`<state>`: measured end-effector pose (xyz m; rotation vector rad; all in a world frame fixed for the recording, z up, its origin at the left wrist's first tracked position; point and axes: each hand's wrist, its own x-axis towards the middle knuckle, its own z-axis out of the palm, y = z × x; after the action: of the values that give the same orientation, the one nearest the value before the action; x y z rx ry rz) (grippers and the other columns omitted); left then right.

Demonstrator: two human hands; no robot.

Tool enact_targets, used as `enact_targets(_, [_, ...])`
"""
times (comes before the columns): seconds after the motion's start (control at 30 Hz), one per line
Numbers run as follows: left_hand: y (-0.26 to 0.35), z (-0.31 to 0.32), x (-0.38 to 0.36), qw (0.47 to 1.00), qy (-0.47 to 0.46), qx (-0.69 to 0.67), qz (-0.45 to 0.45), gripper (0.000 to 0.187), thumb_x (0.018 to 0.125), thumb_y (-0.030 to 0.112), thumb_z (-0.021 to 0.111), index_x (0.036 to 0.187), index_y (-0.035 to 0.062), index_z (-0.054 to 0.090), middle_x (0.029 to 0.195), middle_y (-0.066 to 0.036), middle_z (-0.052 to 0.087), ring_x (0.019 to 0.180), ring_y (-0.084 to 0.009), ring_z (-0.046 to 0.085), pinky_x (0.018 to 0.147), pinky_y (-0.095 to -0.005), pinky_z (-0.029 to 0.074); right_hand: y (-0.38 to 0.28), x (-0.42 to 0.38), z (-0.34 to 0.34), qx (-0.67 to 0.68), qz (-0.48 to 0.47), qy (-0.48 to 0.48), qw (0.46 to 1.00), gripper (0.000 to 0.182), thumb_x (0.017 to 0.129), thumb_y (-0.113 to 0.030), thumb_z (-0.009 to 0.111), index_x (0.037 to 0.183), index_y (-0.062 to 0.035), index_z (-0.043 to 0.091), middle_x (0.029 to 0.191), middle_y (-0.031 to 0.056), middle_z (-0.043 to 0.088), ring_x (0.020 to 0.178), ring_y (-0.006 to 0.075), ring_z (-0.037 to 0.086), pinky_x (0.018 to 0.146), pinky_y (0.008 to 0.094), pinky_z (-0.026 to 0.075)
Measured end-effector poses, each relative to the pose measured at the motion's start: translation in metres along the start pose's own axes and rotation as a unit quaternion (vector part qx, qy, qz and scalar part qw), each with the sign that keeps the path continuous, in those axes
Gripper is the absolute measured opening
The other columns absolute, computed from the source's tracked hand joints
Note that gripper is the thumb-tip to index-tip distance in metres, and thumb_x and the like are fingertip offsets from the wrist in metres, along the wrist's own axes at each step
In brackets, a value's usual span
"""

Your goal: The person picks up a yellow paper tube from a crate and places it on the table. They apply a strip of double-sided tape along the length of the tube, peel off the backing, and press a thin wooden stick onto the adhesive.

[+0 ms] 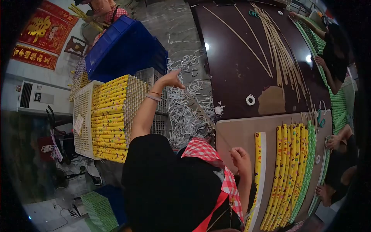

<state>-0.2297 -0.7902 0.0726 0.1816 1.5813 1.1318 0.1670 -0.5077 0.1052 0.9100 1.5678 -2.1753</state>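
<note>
My left hand, with bracelets at the wrist, is stretched out over a heap of white strips, its fingers closed at the upper end of a long thin strip. The strip runs down to my right hand, whose fingers pinch its lower end beside the board. To the right of that hand, a yellow patterned wrap with a white edge lies on the board. Several yellow patterned rolls and green ones lie farther right.
A crate with stacked yellow tubes stands left, below a blue bin. Thin sticks, a tape roll and scissors lie on the dark table. Other people's hands work at right; another person is at top left.
</note>
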Motion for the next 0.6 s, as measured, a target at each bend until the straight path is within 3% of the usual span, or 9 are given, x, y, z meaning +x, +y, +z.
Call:
enact_targets(0.03, [0.026, 0.065, -0.017, 0.935, 0.166, 0.311, 0.037, 0.098, 0.067, 0.018, 0.075, 0.135, -0.0055, 0.007, 0.073, -0.009, 0.064, 0.064, -0.0125, 0.056, 0.056, -0.0268, 0.044, 0.008, -0.006, -0.007, 0.000, 0.002, -0.001, 1.000, 0.013, 0.084, -0.017, 0.056, 0.082, -0.0036, 0.058, 0.062, -0.0043, 0.048, 0.047, 0.0006, 0.036, 0.041, 0.0159, 0.025])
enact_targets(0.1, [0.017, 0.063, 0.006, 0.942, 0.104, 0.302, 0.101, 0.098, 0.068, 0.015, 0.074, 0.136, -0.0026, 0.007, 0.071, -0.008, 0.063, 0.060, -0.0123, 0.054, 0.055, -0.0259, 0.043, 0.023, -0.021, -0.025, 0.059, 0.016, 0.057, 0.997, 0.013, 0.084, -0.017, 0.055, 0.081, -0.0043, 0.058, 0.061, -0.0045, 0.047, 0.045, 0.0012, 0.034, 0.040, 0.0163, 0.024])
enact_targets(0.13, [0.026, 0.075, 0.007, 0.960, 0.074, 0.248, 0.108, 0.097, 0.069, 0.015, 0.073, 0.137, -0.0009, 0.005, 0.070, -0.006, 0.062, 0.059, -0.0108, 0.052, 0.054, -0.0245, 0.041, 0.031, -0.029, -0.032, 0.060, 0.018, 0.059, 0.996, 0.013, 0.084, -0.017, 0.055, 0.081, -0.0043, 0.058, 0.061, -0.0045, 0.047, 0.045, 0.0012, 0.034, 0.040, 0.0163, 0.024])
enact_targets(0.23, [0.029, 0.091, 0.029, 0.959, 0.008, 0.248, 0.134, 0.098, 0.069, 0.015, 0.073, 0.137, -0.0004, 0.004, 0.067, -0.005, 0.061, 0.059, -0.0097, 0.051, 0.054, -0.0240, 0.041, 0.050, -0.050, -0.046, 0.118, 0.009, 0.087, 0.989, 0.012, 0.084, -0.016, 0.054, 0.080, -0.0046, 0.057, 0.060, -0.0043, 0.047, 0.044, 0.0017, 0.034, 0.040, 0.0162, 0.024])
enact_targets(0.37, [0.045, 0.130, 0.038, 0.955, -0.017, 0.252, 0.154, 0.096, 0.071, 0.015, 0.072, 0.137, -0.0004, 0.004, 0.068, -0.005, 0.061, 0.058, -0.0091, 0.050, 0.055, -0.0236, 0.040, 0.068, -0.073, -0.053, 0.132, 0.018, 0.137, 0.982, 0.010, 0.084, -0.014, 0.053, 0.079, -0.0051, 0.055, 0.058, -0.0040, 0.045, 0.043, 0.0023, 0.033, 0.040, 0.0166, 0.023])
enact_targets(0.43, [0.045, 0.143, 0.047, 0.937, 0.007, 0.315, 0.152, 0.092, 0.072, 0.015, 0.071, 0.137, -0.0008, 0.008, 0.069, -0.005, 0.061, 0.061, -0.0093, 0.053, 0.058, -0.0240, 0.042, 0.076, -0.082, -0.055, 0.136, 0.022, 0.153, 0.979, 0.010, 0.084, -0.014, 0.053, 0.079, -0.0051, 0.055, 0.058, -0.0040, 0.045, 0.043, 0.0023, 0.032, 0.039, 0.0167, 0.023])
enact_targets(0.53, [0.049, 0.158, 0.055, 0.960, -0.099, 0.201, 0.167, 0.083, 0.072, 0.012, 0.071, 0.135, -0.0009, 0.019, 0.073, -0.006, 0.062, 0.069, -0.0099, 0.058, 0.062, -0.0232, 0.044, 0.084, -0.087, -0.065, 0.142, 0.034, 0.170, 0.975, 0.011, 0.084, -0.014, 0.052, 0.078, -0.0053, 0.054, 0.058, -0.0042, 0.043, 0.043, 0.0024, 0.032, 0.040, 0.0170, 0.023])
enact_targets(0.6, [0.048, 0.165, 0.063, 0.959, -0.115, 0.199, 0.164, 0.080, 0.072, 0.011, 0.070, 0.134, -0.0005, 0.022, 0.074, -0.006, 0.062, 0.069, -0.0097, 0.057, 0.061, -0.0230, 0.044, 0.084, -0.085, -0.074, 0.129, 0.018, 0.173, 0.976, 0.012, 0.084, -0.015, 0.052, 0.078, -0.0054, 0.054, 0.058, -0.0044, 0.043, 0.043, 0.0023, 0.031, 0.040, 0.0170, 0.022])
